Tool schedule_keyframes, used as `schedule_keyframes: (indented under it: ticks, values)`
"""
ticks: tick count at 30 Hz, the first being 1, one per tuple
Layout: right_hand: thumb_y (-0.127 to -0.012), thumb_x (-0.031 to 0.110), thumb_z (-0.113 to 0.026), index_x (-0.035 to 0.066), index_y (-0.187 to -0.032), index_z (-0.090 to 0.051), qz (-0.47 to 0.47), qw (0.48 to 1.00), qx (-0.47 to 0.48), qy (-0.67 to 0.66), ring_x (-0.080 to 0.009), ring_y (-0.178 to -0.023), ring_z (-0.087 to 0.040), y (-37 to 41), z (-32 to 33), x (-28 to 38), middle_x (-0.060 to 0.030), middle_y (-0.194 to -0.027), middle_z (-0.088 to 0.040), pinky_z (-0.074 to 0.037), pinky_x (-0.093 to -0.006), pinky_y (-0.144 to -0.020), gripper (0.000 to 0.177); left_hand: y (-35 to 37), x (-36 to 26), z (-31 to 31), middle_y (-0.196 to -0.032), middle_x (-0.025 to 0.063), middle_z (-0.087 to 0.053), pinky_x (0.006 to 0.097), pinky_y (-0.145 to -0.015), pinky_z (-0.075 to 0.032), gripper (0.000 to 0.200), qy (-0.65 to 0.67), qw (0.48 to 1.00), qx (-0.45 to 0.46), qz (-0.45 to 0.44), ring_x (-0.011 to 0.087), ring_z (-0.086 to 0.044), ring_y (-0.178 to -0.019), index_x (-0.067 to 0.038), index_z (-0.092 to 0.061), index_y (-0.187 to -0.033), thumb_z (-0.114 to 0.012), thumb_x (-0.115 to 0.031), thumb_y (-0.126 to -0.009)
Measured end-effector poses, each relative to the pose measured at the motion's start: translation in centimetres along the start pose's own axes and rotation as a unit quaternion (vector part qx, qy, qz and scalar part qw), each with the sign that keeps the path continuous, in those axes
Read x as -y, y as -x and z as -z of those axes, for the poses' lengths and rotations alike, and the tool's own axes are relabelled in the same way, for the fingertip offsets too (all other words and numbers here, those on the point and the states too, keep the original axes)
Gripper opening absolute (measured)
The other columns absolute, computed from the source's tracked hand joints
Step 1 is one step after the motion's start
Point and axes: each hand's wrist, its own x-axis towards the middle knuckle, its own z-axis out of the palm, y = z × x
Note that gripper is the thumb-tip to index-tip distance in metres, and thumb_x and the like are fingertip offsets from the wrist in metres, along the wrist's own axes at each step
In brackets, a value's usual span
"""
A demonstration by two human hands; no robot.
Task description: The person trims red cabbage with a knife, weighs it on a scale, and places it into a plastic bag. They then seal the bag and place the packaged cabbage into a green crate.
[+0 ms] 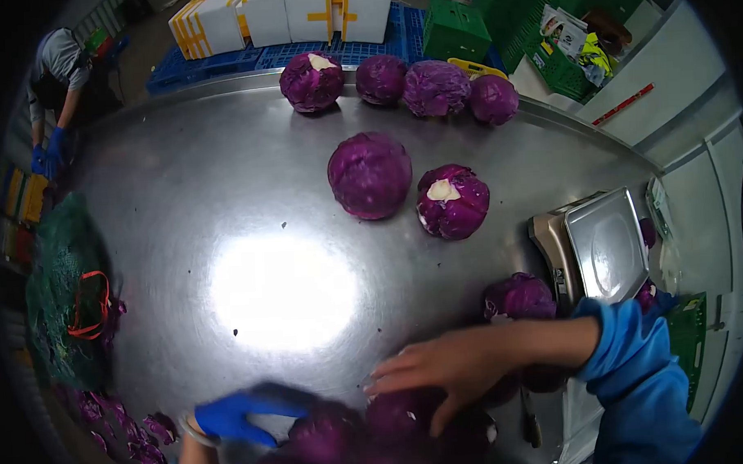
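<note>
Right hand (442,369): bare, blue sleeve down to the forearm. Comes in from the right, palm down, fingers (393,369) spread wide apart and laid over the near cabbages (403,419). Not clamped on anything; resting on the tops only, as far as visible.

Left hand (231,417): blue glove, heavily blurred. Sits at the left of the same cluster, tips against the leftmost head. Fingers apart or together: cannot tell through the blur.

Near cabbages: about three dark purple heads, packed touching, at the near edge of the steel table (182,206), partly cut off by the lower border of the view.

Elsewhere on the table:
- single head (519,296) just beside the weighing scale (605,240) at the right edge, just beyond the right forearm
- round cabbage (369,175) mid-table, close beside a stem-up cabbage (452,200) with pale cut stalk showing
- far row (434,87) of four heads along the back edge
- green net bag (63,300) with orange handles at the left edge; loose purple leaves (124,421) near it

Beyond the table: white boxes (282,14) on blue pallets, green crates (454,29). Co-worker (55,71) at top left, bent over, blue gloves on.
</note>
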Motion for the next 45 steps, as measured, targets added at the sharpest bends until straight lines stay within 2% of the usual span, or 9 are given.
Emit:
schedule_keyframes:
  ticks: [2,5,12,14,18,33,38,41,45]
  values:
    - [-0.079,0.045,-0.072,0.009,-0.139,-0.042,-0.002,0.978,-0.171,0.116,-0.0314,-0.126,-0.046,1.4,5.0,-0.9,-0.0172,-0.134,-0.048,-0.038,-0.0431,-0.105,0.076,-1.4,-3.8,4.1,-0.121,0.0126,-0.065,0.0341,-0.095,-0.047,0.038,0.010,0.985,-0.089,0.148,0.0221,-0.062,-0.109,0.000,-0.065,-0.118,-0.070,-0.017,-0.085]
    - [-0.072,0.030,-0.078,0.003,-0.125,-0.055,-0.045,0.815,-0.504,0.280,-0.0325,-0.120,-0.049,3.2,16.9,-4.9,-0.0179,-0.122,-0.057,-0.040,-0.0414,-0.103,0.064,-9.1,-6.6,11.2,-0.132,0.0114,-0.056,0.0338,-0.099,-0.045,0.057,-0.043,0.896,-0.412,-0.160,0.0219,-0.054,-0.118,-0.003,-0.046,-0.139,-0.066,-0.012,-0.087]
    - [-0.053,0.049,-0.083,0.014,-0.142,-0.039,-0.281,0.748,-0.438,0.412,-0.0414,-0.122,-0.048,6.4,30.5,-17.7,-0.0195,-0.134,-0.048,-0.043,-0.0470,-0.101,0.106,-26.0,-12.5,28.9,-0.145,0.0234,-0.036,0.0419,-0.112,-0.029,0.122,-0.142,0.770,-0.587,-0.204,0.0328,-0.038,-0.135,-0.005,-0.012,-0.151,-0.084,-0.050,-0.064]
    - [-0.052,0.047,-0.083,0.019,-0.142,-0.039,-0.303,0.732,-0.428,0.435,-0.0414,-0.119,-0.050,6.2,29.9,-17.5,-0.0178,-0.131,-0.051,-0.047,-0.0474,-0.096,0.104,-28.6,-13.0,28.1,-0.155,0.0176,-0.021,0.0563,-0.109,-0.023,0.120,-0.068,0.817,-0.545,-0.176,0.0320,-0.024,-0.143,-0.016,-0.003,-0.154,-0.078,-0.056,-0.068]
    - [-0.051,0.042,-0.082,0.026,-0.141,-0.039,-0.334,0.708,-0.421,0.457,-0.0404,-0.113,-0.054,6.0,29.9,-17.3,-0.0150,-0.125,-0.054,-0.051,-0.0474,-0.088,0.101,-32.4,-11.6,31.1,-0.123,0.0102,-0.058,0.0318,-0.096,-0.047,0.075,-0.048,0.789,-0.543,-0.282,0.0206,-0.057,-0.112,-0.002,-0.051,-0.127,-0.088,-0.027,-0.067]
    - [-0.058,0.022,-0.081,0.014,-0.126,-0.054,-0.165,0.818,-0.343,0.430,-0.0347,-0.102,-0.054,6.5,9.0,-5.2,-0.0162,-0.114,-0.055,-0.052,-0.0418,-0.080,0.073,-20.1,-8.0,10.2,-0.142,0.0106,-0.044,0.0385,-0.112,-0.031,0.098,-0.092,0.975,-0.178,-0.101,0.0240,-0.042,-0.132,-0.008,-0.037,-0.144,-0.088,-0.030,-0.063]
    - [-0.068,0.035,-0.080,0.006,-0.118,-0.061,-0.092,0.911,-0.391,0.096,-0.0307,-0.110,-0.056,10.0,12.4,-4.9,-0.0164,-0.117,-0.062,-0.050,-0.0407,-0.088,0.061,-22.0,-11.1,11.7,-0.091,0.0122,-0.072,0.0342,-0.093,-0.048,0.041,-0.140,0.983,-0.109,-0.049,0.0200,-0.066,-0.095,0.003,-0.071,-0.100,-0.050,-0.032,-0.098]
    - [-0.068,0.038,-0.080,0.004,-0.130,-0.052,-0.173,0.656,-0.562,0.472,-0.0370,-0.117,-0.051,12.9,21.0,-12.9,-0.0176,-0.129,-0.054,-0.043,-0.0431,-0.099,0.076,-28.9,-12.6,15.6,-0.132,0.0133,-0.055,0.0344,-0.099,-0.046,0.058,-0.238,0.836,-0.464,-0.171,0.0217,-0.054,-0.118,-0.005,-0.051,-0.134,-0.072,-0.026,-0.084]
    - [-0.053,0.052,-0.083,0.015,-0.140,-0.041,-0.349,0.630,-0.567,0.400,-0.0476,-0.114,-0.050,14.6,26.5,-20.9,-0.0217,-0.135,-0.044,-0.045,-0.0501,-0.097,0.104,-38.0,-14.0,21.6,-0.143,0.0155,-0.040,0.0410,-0.101,-0.045,0.095,-0.513,0.562,-0.591,-0.267,0.0335,-0.053,-0.121,-0.015,-0.040,-0.142,-0.085,-0.039,-0.062]
